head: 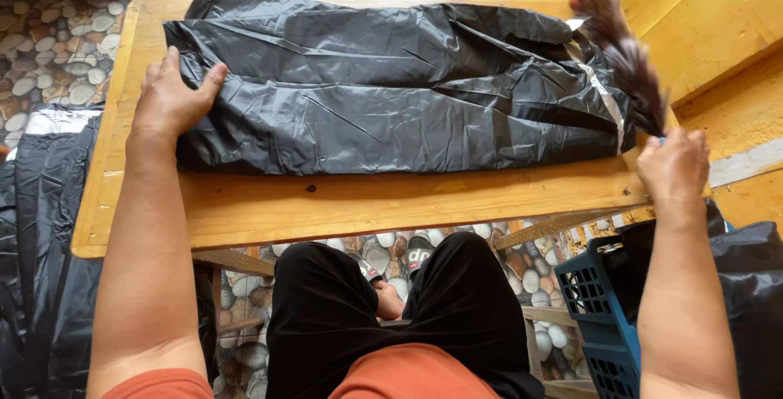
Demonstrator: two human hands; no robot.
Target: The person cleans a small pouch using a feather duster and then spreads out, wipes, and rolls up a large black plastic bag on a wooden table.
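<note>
Black trousers (pixel 408 317) sit nearest. On the wooden table (pixel 326 203), the left hand (pixel 171 97) presses flat and open on the black plastic bag (pixel 391 89); the right hand (pixel 673 167) closes around a feather duster (pixel 624 48). Slippery plastic could slide off if the pressing eases.

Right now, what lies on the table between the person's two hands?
In the head view, a flattened, wrinkled black plastic bag spans the wooden table from the left hand, which presses its end, to the right hand, which holds a feather duster.

Both arms are reaching forward, the left hand (pixel 170 97) lying flat with fingers spread, the right hand (pixel 674 164) apparently curling closed.
</note>
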